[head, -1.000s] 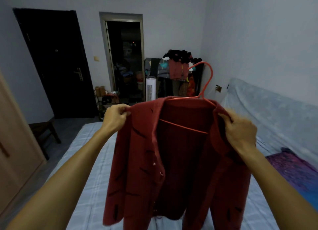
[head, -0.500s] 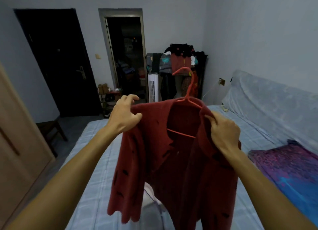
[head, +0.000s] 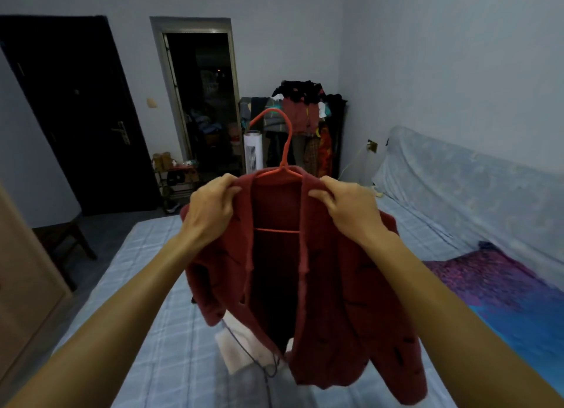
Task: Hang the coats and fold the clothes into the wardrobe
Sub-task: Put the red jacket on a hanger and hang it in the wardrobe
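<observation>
A dark red coat (head: 345, 291) with small black marks hangs open-fronted on an orange-red hanger (head: 282, 151), held up over the bed. My left hand (head: 210, 209) grips the coat's left shoulder near the collar. My right hand (head: 348, 207) grips the right shoulder in the same way. The hanger's hook stands up above the collar between my hands, and its crossbar shows inside the open front. The wooden wardrobe (head: 21, 273) is at the left edge, only partly in view.
The bed (head: 146, 285) has a pale blue checked sheet, with a white garment (head: 241, 346) and a dark cord under the coat. A purple-blue blanket (head: 500, 288) lies at the right. A loaded clothes rack (head: 305, 117), a white tower fan (head: 253, 151), a dark stool (head: 64, 239) and two doorways stand beyond.
The coat has turned to face me squarely and sits straighter on the hanger. Both hands have moved in closer to the collar, and the left hand now grips the shoulder.
</observation>
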### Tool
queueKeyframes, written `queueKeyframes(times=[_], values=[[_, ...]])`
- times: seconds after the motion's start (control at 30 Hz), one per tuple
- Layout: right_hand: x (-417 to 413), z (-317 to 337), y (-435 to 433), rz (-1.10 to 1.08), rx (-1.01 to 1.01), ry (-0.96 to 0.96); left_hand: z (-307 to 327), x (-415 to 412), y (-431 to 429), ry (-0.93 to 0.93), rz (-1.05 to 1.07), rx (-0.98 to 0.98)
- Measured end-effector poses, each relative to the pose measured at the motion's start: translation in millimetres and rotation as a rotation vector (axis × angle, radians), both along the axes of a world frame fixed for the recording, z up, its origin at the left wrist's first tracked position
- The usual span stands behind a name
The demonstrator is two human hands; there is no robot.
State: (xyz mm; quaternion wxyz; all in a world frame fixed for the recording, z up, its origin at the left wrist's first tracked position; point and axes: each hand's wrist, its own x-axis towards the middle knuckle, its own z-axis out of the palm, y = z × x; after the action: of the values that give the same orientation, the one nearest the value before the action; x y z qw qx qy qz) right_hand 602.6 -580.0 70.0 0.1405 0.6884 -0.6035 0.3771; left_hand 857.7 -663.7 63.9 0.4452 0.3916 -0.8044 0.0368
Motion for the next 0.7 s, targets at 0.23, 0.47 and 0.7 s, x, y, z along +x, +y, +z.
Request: queueKeyframes(times=[0.23,0.47,0.7], values=[[-8.8,10.4,-8.1,0.150,0.077,0.017,7.8,-1.4,16.4,0.044,0.069,-0.024],[12.5,-15.3,-26.2,0.155,-0.056,0.009,3.5,25.6,38.7,0.040,0.191,0.074],[90.7,-27.6,-39.3,0.325,-0.227,-0.029,5.6,83.5,87.6,-0.110,0.414,0.116]])
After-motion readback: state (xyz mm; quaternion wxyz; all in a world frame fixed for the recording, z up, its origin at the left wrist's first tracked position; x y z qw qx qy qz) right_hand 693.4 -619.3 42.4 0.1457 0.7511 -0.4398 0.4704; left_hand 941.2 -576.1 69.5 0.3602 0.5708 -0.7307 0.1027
